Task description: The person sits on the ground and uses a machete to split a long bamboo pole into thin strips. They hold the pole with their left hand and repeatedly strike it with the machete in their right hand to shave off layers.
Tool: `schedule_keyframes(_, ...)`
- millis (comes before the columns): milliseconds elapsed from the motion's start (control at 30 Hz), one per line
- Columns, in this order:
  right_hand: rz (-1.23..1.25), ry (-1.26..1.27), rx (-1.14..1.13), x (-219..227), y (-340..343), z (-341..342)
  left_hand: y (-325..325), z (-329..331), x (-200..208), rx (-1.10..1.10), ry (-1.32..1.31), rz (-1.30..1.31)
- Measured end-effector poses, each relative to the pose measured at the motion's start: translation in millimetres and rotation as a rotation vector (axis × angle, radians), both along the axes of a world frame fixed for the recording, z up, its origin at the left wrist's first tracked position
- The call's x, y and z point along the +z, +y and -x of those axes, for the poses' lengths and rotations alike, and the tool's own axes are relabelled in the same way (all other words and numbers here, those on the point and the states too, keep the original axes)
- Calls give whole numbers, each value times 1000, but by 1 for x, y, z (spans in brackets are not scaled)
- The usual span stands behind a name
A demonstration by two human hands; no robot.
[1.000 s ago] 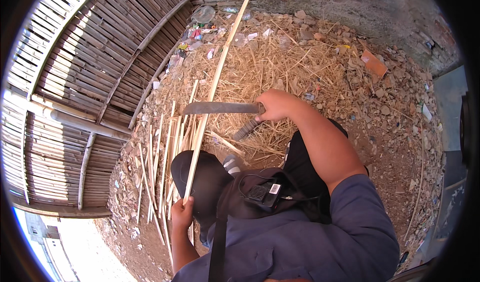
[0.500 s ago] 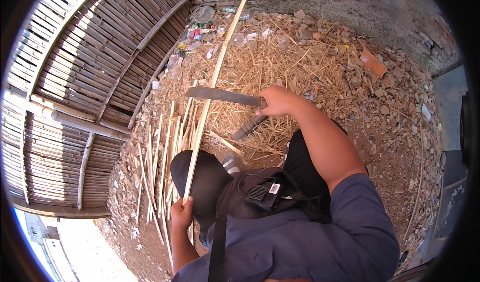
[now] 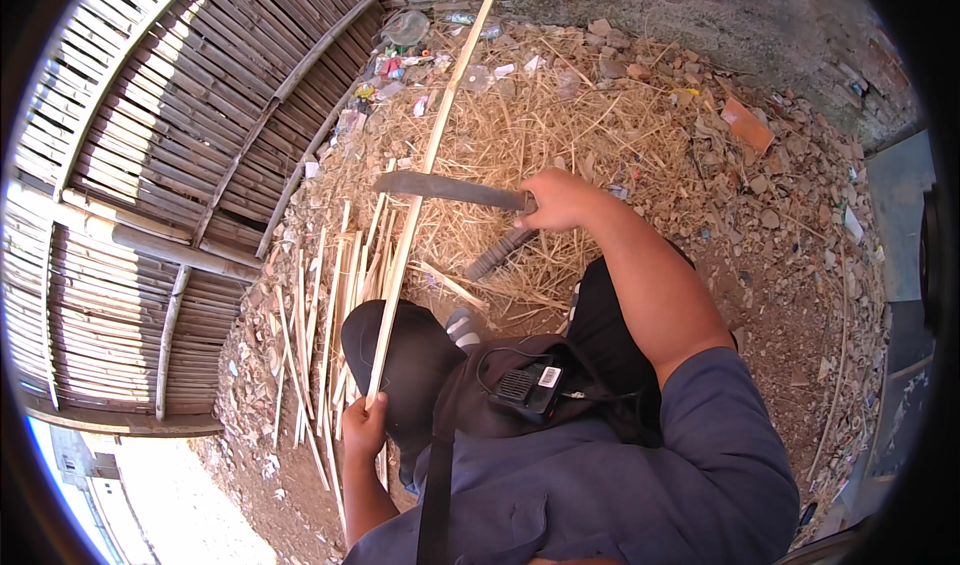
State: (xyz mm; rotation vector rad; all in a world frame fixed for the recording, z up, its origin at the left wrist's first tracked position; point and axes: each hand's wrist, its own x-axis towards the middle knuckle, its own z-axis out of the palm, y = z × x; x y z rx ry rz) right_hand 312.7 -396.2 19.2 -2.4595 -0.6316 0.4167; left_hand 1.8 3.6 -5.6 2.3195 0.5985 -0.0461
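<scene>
My left hand (image 3: 363,427) is closed round the near end of a long pale bamboo strip (image 3: 408,235), beside my left knee. The strip slants away from me over that knee, its far end near the brick wall. In my right hand (image 3: 560,201) is a machete (image 3: 455,191), gripped at its handle. Its dark blade points left and crosses the strip about midway; whether the two touch I cannot tell. Below the right hand lies a dark ridged rod-like piece (image 3: 500,255). Several more split bamboo strips (image 3: 330,335) lie on the ground left of my knee.
A bamboo slat wall (image 3: 150,165) stands at the left and a brick wall (image 3: 650,5) at the back. Pale shavings (image 3: 560,125) and rubble cover the ground ahead. An orange tile piece (image 3: 747,127) lies at the far right. A black device (image 3: 527,390) rests on my lap.
Almost nothing differs. My right hand has shifted very slightly, with the machete staying across the bamboo strip; the left hand keeps its place.
</scene>
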Motion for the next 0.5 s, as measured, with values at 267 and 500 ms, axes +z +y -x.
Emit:
schedule_keyframes(267, 34, 31, 15, 1, 0, -2, -4, -3, 5, -2, -6, -23)
schedule_keyframes(500, 27, 14, -5, -1, -3, -3, -2, -2, 5, -4, 16, -38)
